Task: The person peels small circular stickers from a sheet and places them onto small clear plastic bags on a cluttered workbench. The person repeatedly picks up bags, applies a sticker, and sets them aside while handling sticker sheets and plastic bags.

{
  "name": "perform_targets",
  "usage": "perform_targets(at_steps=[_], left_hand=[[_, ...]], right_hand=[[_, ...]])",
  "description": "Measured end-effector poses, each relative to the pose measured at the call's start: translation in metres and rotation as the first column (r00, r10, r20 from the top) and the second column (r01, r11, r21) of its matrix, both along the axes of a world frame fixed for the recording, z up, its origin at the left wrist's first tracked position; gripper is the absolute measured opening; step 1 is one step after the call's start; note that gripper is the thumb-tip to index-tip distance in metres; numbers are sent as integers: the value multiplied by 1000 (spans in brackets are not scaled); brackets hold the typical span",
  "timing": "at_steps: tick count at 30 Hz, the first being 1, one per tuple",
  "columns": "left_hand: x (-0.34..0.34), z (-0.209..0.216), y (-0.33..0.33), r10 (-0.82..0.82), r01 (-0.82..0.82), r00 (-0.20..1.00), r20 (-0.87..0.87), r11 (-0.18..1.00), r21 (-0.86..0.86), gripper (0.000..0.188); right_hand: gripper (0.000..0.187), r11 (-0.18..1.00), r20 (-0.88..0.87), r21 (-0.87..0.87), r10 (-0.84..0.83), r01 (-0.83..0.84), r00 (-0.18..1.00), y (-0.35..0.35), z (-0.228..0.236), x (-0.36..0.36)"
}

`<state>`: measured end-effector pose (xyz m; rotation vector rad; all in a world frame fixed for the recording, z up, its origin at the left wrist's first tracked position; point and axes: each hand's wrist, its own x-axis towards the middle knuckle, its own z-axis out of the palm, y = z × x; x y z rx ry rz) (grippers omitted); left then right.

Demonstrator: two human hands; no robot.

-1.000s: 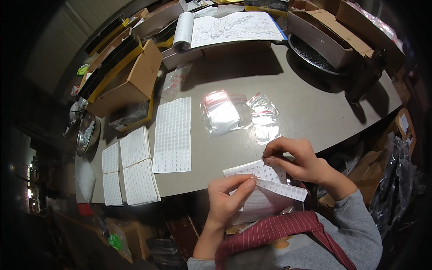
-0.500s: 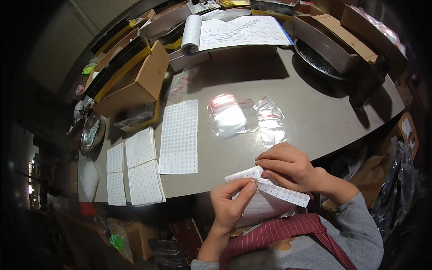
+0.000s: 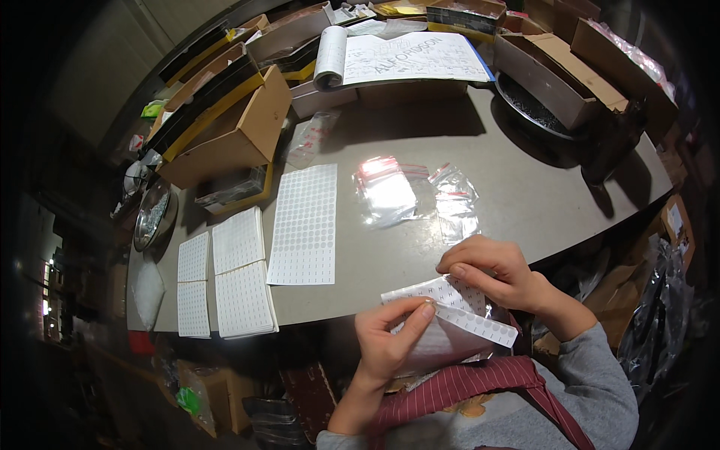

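My left hand (image 3: 388, 335) pinches the end of a narrow white sticker strip (image 3: 480, 324) with round grey dots between thumb and forefinger. The strip slants down to the right. Beneath and behind it, a printed white sticker sheet (image 3: 421, 292) lies over clear plastic at the table's near edge. My right hand (image 3: 491, 271) is just above the sheet's upper right end, its thumb and fingertips pressed together. Whatever is in that pinch is too small to tell. Beyond my hands lie small clear zip bags (image 3: 455, 202) with red-edged tops.
To the left lie a dotted sticker sheet (image 3: 304, 225) and banded stacks of sheets (image 3: 241, 277). An open cardboard box (image 3: 225, 154) stands behind them. A flip pad (image 3: 420, 58) rests at the back. At the right is a dark round pan (image 3: 525, 105) of small black pieces.
My right hand has lifted slightly off the strip and moved up and right, its fingertips drawing together. My left hand keeps its pinch. The whole view has shifted slightly.
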<state>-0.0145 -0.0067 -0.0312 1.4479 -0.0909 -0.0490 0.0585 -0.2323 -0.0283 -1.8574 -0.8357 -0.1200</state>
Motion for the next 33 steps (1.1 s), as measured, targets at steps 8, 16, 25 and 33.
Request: perform_targets(at_steps=[8,16,25,33], left_hand=[[2,-4,0,-1,1,1000,-25,1000,-11,16],[11,-8,0,-16,16,1000,-20,1000,23,17],[31,-15,7,2,1,998,-55,998,61,19],[55,-7,-11,-151,153,988,-26,984,86,21]], right_hand=[[18,987,449,-146,2,71,894,4,17,0],[12,974,119,-40,-216,222,969,-18,7,29],[18,726,190,-545,-379,419,906,-70,4,70],[16,880,276,-354,-227,318,934,-97,10,108]])
